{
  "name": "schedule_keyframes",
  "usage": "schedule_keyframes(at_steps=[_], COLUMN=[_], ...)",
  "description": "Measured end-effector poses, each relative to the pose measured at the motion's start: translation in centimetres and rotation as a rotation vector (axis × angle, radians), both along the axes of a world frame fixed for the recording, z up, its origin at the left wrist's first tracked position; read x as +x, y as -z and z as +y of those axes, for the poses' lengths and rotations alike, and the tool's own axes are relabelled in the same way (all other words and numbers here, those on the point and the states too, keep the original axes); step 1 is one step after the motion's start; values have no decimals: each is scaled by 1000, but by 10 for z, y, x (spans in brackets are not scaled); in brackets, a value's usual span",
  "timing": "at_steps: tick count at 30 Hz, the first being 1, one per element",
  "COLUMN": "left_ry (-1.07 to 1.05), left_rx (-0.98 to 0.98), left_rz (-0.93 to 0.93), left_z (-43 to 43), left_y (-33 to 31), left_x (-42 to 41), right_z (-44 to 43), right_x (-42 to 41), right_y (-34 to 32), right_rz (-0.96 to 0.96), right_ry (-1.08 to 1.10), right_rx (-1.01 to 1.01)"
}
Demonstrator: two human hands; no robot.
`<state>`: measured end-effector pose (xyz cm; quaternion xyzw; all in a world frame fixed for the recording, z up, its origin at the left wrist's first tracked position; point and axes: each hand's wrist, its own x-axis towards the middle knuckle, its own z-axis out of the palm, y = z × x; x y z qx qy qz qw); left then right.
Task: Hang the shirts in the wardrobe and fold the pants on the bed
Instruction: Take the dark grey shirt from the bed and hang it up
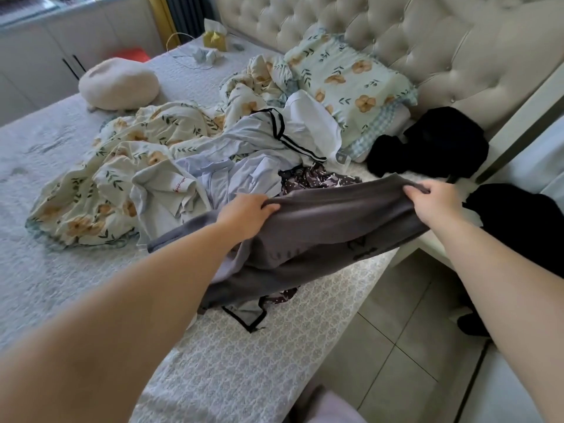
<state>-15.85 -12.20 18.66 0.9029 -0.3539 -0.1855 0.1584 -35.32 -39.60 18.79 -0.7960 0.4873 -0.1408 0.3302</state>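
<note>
While the left hand and the right hand each pinch the top edge of the grey garment, fingers curled over the cloth, it hangs stretched between them just above the bed. It is close to the edge that meets the tiled floor, toward the headboard end. Its lower part trails onto the cover, over a dark dotted piece.

From where I stand it looks soft, light and limp. It droops in the middle and creases freely, so it will not hold a shape unaided. Whether it is pants I cannot say for sure, though the straight held edge reads like a waistband. Gripping the two ends of that edge, as now, seems the sound hold for shaking it flat. Pale blue shirts lie heaped just beyond, against a floral duvet.
</note>
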Motion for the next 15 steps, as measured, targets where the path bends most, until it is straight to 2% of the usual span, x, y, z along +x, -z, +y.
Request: schedule_keyframes(at_steps=[4,8,10,12,15], left_ry=[-289,-388,-395,-350,-160], left_rx=[-284,-494,-503,-415,-287], left_rz=[6,56,153,224,218], left_z=[4,2,2,3,6], left_y=[-32,-58,-55,-44,-32], left_x=[29,45,44,37,23], right_z=[9,23,31,39,55], right_x=[2,18,26,29,31], right_y=[-4,-13,-14,-15,-18], right_rz=[54,-78,18,154,191], right_ry=[-129,-132,-156,-118,-52], right_rx=[-9,24,-63,-182,-205])
